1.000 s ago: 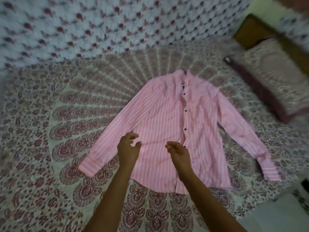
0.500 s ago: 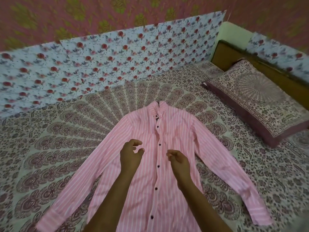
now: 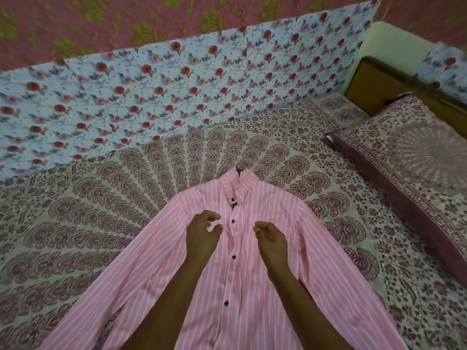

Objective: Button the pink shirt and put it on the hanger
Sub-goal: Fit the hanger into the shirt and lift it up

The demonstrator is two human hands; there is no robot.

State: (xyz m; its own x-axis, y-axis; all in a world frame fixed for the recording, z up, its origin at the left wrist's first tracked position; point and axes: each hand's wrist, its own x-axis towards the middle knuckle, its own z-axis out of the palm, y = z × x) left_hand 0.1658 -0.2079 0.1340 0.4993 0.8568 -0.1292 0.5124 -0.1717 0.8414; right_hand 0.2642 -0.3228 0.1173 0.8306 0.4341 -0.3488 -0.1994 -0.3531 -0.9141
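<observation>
pink shirt [image 3: 252,294] lies flat on the bed [image 3: 75,223], pillow [image 3: 409,157] at two o'clock. left hand [image 3: 202,237] and right hand [image 3: 271,239] hover over it, fingers [image 3: 211,215] loosely curled, empty.

Dim, warm, flat indoor light with no obvious source and no glare. Shadows are soft, barely any on the pink shirt [image 3: 252,286]. Motion blur smears the floral wall panel [image 3: 151,97] and the top edge; the centre is sharper. Wide-angle distortion bows the bed [image 3: 75,223] and the pillow [image 3: 404,173] near the edges.

The shirt [image 3: 247,311] is pink with white stripes and dark buttons [image 3: 233,256], the bedsheet [image 3: 75,236] cream with maroon motifs.
</observation>
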